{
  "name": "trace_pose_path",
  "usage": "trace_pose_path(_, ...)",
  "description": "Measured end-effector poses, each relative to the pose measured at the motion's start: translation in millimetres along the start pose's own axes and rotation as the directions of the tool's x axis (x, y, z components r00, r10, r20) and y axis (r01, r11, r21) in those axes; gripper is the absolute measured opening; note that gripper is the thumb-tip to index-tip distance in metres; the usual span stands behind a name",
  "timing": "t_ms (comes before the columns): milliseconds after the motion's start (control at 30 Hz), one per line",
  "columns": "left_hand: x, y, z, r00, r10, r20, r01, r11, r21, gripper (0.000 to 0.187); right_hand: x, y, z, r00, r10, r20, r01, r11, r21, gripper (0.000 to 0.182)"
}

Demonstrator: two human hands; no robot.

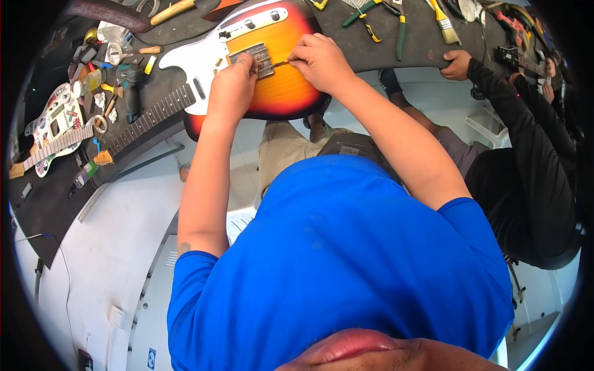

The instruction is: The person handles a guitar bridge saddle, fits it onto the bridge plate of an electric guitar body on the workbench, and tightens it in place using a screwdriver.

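A sunburst electric guitar [278, 96] lies face up at the bench's near edge, its neck pointing lower left. It has a white pickguard [204, 55] and a metal bridge [265, 63]. My left hand [233, 80] is closed on the bridge's left side, thumb on top; its other fingers are partly hidden. My right hand [323, 62] pinches a thin dark rod-like tool [282, 63], whose tip meets the bridge's right edge. Most of that tool is hidden in my fingers, so its exact kind does not show.
A white stickered guitar [59, 123], a drill [129, 89] and mixed small tools crowd the left of the dark bench [46, 210]. Pliers [401, 31] and a paintbrush [444, 23] lie at the back right. A co-worker's hand [456, 65] rests on the bench edge at right.
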State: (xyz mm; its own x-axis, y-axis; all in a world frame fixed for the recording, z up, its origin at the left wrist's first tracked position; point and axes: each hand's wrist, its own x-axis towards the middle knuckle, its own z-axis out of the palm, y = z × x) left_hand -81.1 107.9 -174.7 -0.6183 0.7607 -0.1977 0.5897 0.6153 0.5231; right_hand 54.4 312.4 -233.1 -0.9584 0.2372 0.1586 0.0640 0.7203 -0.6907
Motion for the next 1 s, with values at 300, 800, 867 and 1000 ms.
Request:
trace_pose_path(300,4,0,0,0.998,-0.057,-0.011,0.056,0.997,-0.051,0.021,0,1,0,1.0,0.008,0.009,-0.008,1.0,0.013,0.005)
trace_pose_path(800,7,-2,-1,0.992,-0.126,-0.009,0.124,0.98,-0.153,0.018,5,-2,-2,0.992,0.115,0.052,-0.118,0.992,0.052,0.009)
trace_pose_path(867,6,-4,1,0.991,-0.13,-0.015,0.125,0.978,-0.167,0.019,6,-5,-3,0.99,0.13,0.059,-0.133,0.99,0.047,0.01)
trace_pose_path(1000,6,-4,1,0.989,-0.149,-0.015,0.143,0.969,-0.199,0.019,9,-8,-4,0.984,0.157,0.081,-0.16,0.986,0.038,0.011)
